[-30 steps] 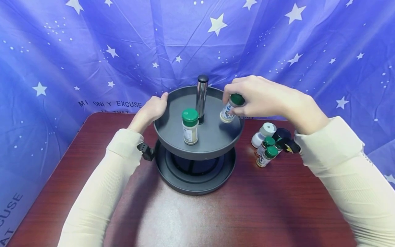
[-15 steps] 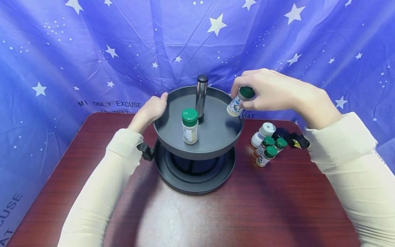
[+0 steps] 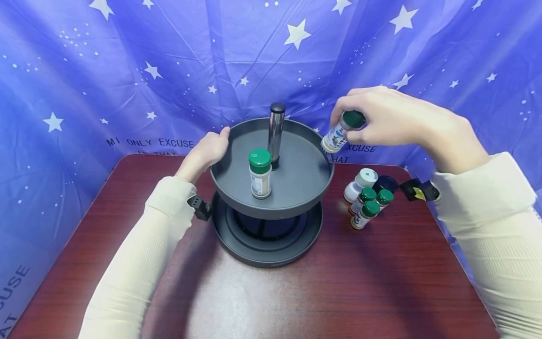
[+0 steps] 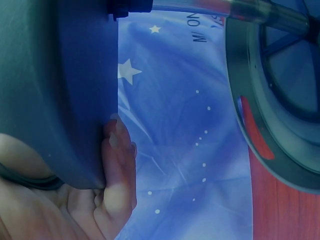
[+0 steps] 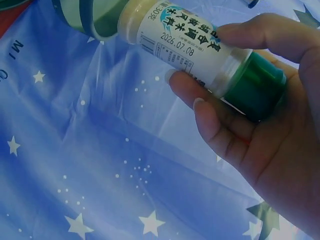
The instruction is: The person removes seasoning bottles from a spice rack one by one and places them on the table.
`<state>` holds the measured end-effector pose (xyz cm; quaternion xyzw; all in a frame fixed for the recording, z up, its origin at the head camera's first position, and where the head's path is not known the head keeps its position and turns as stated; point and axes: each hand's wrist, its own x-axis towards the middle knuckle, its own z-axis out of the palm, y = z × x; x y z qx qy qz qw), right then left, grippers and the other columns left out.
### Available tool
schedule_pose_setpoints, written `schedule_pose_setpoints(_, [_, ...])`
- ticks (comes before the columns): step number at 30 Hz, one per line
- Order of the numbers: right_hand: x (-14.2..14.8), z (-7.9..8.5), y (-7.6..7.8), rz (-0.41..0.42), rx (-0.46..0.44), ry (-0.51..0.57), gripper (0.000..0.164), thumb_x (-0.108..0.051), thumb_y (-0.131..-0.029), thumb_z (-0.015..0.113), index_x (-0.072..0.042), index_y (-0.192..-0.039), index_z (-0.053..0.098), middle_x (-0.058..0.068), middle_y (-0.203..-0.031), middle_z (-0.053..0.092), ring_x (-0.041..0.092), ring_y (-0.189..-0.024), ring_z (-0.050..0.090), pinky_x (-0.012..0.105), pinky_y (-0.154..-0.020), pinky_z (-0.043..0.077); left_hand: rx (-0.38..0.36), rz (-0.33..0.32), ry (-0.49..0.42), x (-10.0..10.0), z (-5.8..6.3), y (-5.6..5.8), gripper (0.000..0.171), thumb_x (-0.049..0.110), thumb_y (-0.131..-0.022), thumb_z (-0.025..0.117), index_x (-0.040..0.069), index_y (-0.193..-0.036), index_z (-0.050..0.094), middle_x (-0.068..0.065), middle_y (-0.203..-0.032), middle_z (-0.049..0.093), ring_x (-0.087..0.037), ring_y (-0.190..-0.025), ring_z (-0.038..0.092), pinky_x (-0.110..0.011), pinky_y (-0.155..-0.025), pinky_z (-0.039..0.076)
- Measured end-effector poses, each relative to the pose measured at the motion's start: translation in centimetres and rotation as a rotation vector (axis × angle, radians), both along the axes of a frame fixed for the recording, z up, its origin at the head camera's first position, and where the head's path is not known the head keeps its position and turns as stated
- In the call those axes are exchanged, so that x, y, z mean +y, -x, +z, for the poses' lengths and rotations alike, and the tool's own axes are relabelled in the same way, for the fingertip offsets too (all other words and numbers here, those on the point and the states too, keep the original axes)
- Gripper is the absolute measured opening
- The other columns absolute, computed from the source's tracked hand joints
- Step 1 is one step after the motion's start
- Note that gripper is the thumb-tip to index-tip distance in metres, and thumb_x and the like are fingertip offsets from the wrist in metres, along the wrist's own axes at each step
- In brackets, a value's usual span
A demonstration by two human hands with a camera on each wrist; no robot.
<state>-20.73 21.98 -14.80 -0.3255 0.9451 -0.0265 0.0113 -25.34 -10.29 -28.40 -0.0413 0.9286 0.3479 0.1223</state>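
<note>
In the head view my right hand (image 3: 385, 115) holds a spice jar (image 3: 335, 137) with a green lid, tilted, in the air by the right rim of a two-tier dark grey rack. Thumb and fingers grip its label and lid in the right wrist view, where the jar (image 5: 182, 45) shows printed characters. My left hand (image 3: 210, 149) grips the left rim of the upper tray (image 3: 292, 188). The left wrist view shows its fingers (image 4: 117, 185) curled under that tray. Another green-lidded spice jar (image 3: 260, 174) stands upright on the upper tray, near the front.
A chrome post (image 3: 276, 134) rises from the upper tray's middle. The lower tray (image 3: 271, 256) rests on the reddish wooden table (image 3: 360, 287). To its right stand several jars, among them a white-capped one (image 3: 361, 185) and a green-lidded one (image 3: 366, 215). A starry blue curtain (image 3: 250, 56) hangs behind.
My right hand has carried the spice jar up and to the right, from above the upper tray to its right rim. The left hand and the rack stay put.
</note>
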Motion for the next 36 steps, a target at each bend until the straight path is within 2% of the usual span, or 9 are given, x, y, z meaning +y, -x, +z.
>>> schedule_pose_setpoints(5, [0.8,0.1,0.3,-0.038,-0.022,-0.015,0.03,-0.007,-0.086,0.062,-0.018,-0.114,0.068,0.006,-0.109,0.064,0.018,-0.081,0.054,0.031,-0.066,0.043,0.001,0.003,-0.002,0.0,-0.1,0.0,0.073,0.05,-0.106,0.011,-0.003,-0.146,0.042,-0.021,-0.143,0.048,-0.034,-0.106,0.057,-0.044,-0.089,0.049])
schedule_pose_setpoints(10, [1.7,0.2,0.8,-0.076,-0.045,-0.057,0.031,-0.008,-0.087,0.062,-0.016,-0.117,0.067,0.008,-0.109,0.064,0.018,-0.079,0.051,0.03,-0.062,0.04,0.009,0.004,-0.01,0.0,-0.1,0.0,0.072,0.049,-0.106,0.012,-0.004,-0.147,0.039,-0.021,-0.148,0.045,-0.034,-0.119,0.054,-0.047,-0.102,0.045])
schedule_pose_setpoints(15, [2.8,0.2,1.2,-0.127,-0.087,-0.075,0.031,-0.009,-0.088,0.061,-0.014,-0.118,0.065,0.008,-0.101,0.068,0.015,-0.065,0.047,0.027,-0.053,0.036,0.015,0.008,-0.014,0.0,0.0,0.0,0.072,0.048,-0.106,0.012,-0.004,-0.149,0.035,-0.02,-0.154,0.039,-0.034,-0.131,0.049,-0.048,-0.111,0.039])
schedule_pose_setpoints(18, [3.5,0.1,1.5,-0.157,-0.102,-0.088,0.031,-0.01,-0.089,0.061,-0.015,-0.119,0.065,0.007,-0.097,0.069,0.014,-0.062,0.046,0.028,-0.052,0.035,0.015,0.012,-0.019,0.0,-0.1,0.0,0.072,0.048,-0.106,0.012,-0.004,-0.149,0.036,-0.02,-0.153,0.041,-0.034,-0.13,0.049,-0.047,-0.11,0.04])
schedule_pose_setpoints(24, [4.9,0.0,2.3,-0.199,-0.12,-0.136,0.031,-0.016,-0.091,0.064,-0.017,-0.122,0.064,0.006,-0.096,0.069,0.017,-0.071,0.05,0.03,-0.057,0.038,0.011,0.013,-0.017,0.1,-0.3,0.1,0.072,0.049,-0.106,0.012,-0.003,-0.149,0.037,-0.02,-0.151,0.043,-0.033,-0.125,0.051,-0.047,-0.108,0.041])
schedule_pose_setpoints(30, [6.3,-0.1,3.2,-0.229,-0.157,-0.19,0.034,-0.024,-0.091,0.068,-0.013,-0.123,0.065,0.004,-0.094,0.071,0.018,-0.08,0.056,0.032,-0.064,0.042,0.006,0.015,-0.02,-0.1,-0.2,0.1,0.073,0.05,-0.106,0.012,-0.003,-0.148,0.039,-0.02,-0.147,0.046,-0.032,-0.121,0.052,-0.047,-0.107,0.041])
schedule_pose_setpoints(36, [7.5,-0.3,3.7,-0.262,-0.207,-0.198,0.037,-0.028,-0.093,0.067,-0.011,-0.126,0.064,0.003,-0.094,0.069,0.018,-0.078,0.053,0.031,-0.062,0.041,-0.002,0.012,-0.031,0.0,-0.3,0.1,0.073,0.051,-0.106,0.012,-0.003,-0.147,0.04,-0.02,-0.146,0.046,-0.032,-0.121,0.053,-0.047,-0.108,0.041])
